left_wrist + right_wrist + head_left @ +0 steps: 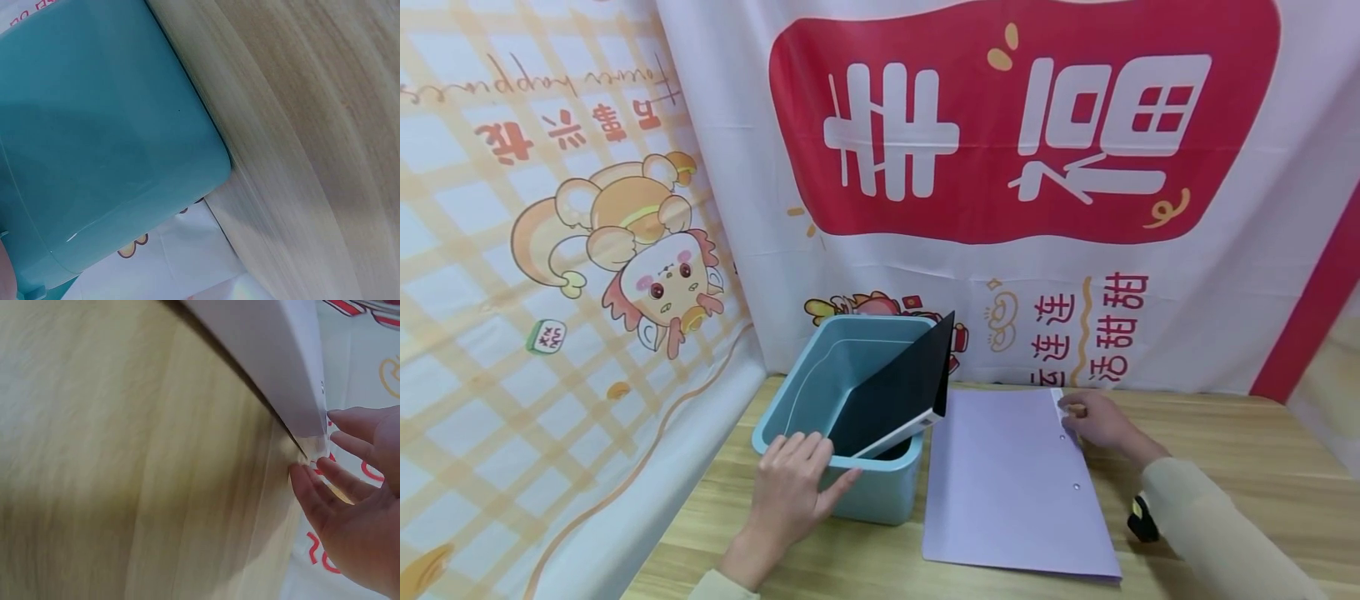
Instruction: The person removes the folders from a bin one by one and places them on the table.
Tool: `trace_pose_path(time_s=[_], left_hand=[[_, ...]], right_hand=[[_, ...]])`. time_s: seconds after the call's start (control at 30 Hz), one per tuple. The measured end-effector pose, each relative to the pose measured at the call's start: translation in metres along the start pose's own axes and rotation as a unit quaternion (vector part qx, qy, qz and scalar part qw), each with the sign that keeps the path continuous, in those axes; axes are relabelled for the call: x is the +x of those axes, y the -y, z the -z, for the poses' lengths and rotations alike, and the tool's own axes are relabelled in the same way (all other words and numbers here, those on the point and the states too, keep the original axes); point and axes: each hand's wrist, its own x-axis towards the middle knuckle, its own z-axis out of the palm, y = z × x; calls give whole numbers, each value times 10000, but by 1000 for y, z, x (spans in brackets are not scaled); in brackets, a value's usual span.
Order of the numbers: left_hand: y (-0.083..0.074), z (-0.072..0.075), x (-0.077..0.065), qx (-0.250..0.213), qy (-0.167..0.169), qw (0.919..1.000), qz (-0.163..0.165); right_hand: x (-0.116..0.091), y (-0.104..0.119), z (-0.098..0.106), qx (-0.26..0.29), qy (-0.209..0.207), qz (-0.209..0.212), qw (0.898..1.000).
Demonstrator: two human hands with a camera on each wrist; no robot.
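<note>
My left hand (790, 487) grips the near rim of a blue-green plastic bin (880, 492), fingers over its edge. In the left wrist view the bin's side wall (112, 125) fills much of the picture. A black file folder (898, 379) with a white edge leans inside the bin, its upper corner above the rim. To the right, a light purple file folder (1007, 483) lies on the table. My right hand (1101, 423) pinches its far right corner by a white strip. In the right wrist view, thumb and fingers (353, 444) surround the folder's end (281, 369).
The wood-grain table (1240, 467) carries both bin and purple folder. A printed white and red cloth (1000, 258) hangs directly behind them. Another checked, printed cloth (550, 400) borders the left side. On the right wrist sits a black strap (1142, 523).
</note>
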Motion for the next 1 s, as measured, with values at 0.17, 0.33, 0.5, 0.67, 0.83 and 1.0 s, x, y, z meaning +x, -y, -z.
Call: trace_pose_path(time_s=[0.17,0.33,0.5,0.67,0.83,1.0], left_hand=[[0,0,0,9,-21,10000,28],[1,0,1,-10,-92,10000,13],[0,-1,1,-19,-158,9999,-32],[0,-2,1,-33,-192,9998,-47],[-1,-2,-1,-46,-92,9999,-10],[-1,-2,-1,-41,-153,9999,-27]], right_hand=[[0,3,-2,-697,-91,332,9970],[-1,6,-2,-891,-62,322,9955],[-2,5,-3,-1098,-14,385,9932],[-9,9,0,-1431,12,569,9881],[-15,13,5,-1506,99,518,9872],[-22,19,9,-1436,30,597,9878]])
